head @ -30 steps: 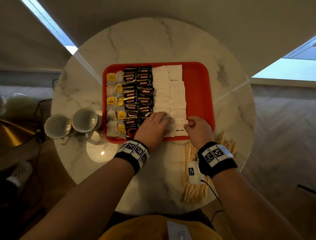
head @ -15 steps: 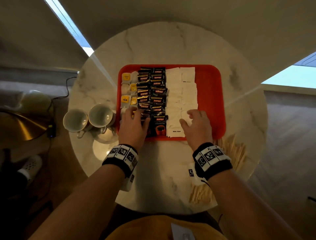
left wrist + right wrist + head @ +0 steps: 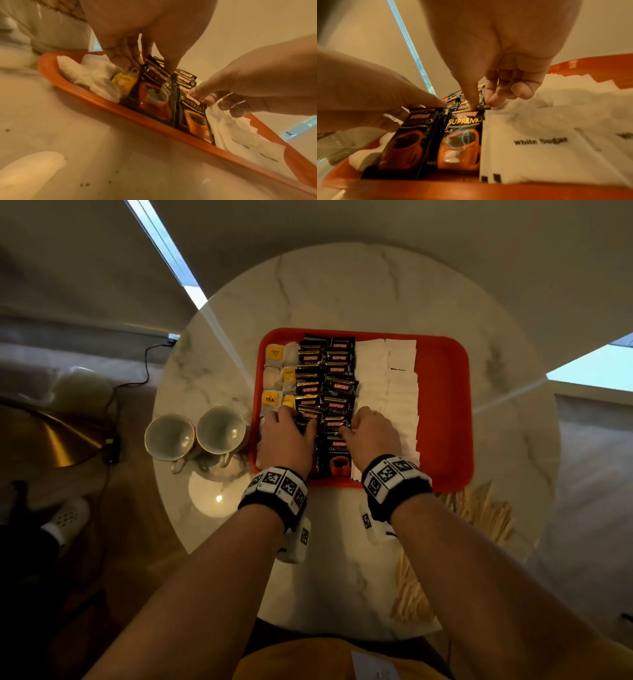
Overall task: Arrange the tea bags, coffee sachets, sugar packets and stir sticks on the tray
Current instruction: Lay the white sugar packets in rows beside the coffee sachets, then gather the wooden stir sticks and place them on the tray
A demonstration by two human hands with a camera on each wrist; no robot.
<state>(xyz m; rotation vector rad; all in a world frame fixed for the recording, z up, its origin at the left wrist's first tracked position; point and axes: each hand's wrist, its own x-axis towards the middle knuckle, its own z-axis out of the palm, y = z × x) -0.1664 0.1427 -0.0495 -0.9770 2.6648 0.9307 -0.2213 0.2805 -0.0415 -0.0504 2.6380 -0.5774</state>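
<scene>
A red tray [image 3: 445, 405] holds yellow-tagged tea bags [image 3: 274, 374] on the left, two columns of black coffee sachets [image 3: 337, 386] in the middle and white sugar packets [image 3: 394, 392] to their right. My left hand [image 3: 296, 421] is at the near left column of sachets, thumb on a sachet [image 3: 154, 83] and fingers [image 3: 123, 59] down between sachets and tea bags. My right hand [image 3: 352, 424] pinches the near right column [image 3: 464, 121] between thumb and index finger, beside the sugar [image 3: 539, 142]. Wooden stir sticks [image 3: 486, 515] lie loose on the table, right of the tray.
Two white cups [image 3: 169, 436] [image 3: 221, 429] lie on their sides on the round marble table [image 3: 342, 285], just left of the tray. The tray's right strip is bare red. More stir sticks [image 3: 411, 597] lie near the table's front edge.
My left hand has moved left from the coffee and sugar boundary to the tea and coffee boundary. My right hand has slid left from the sugar packets onto the coffee sachets.
</scene>
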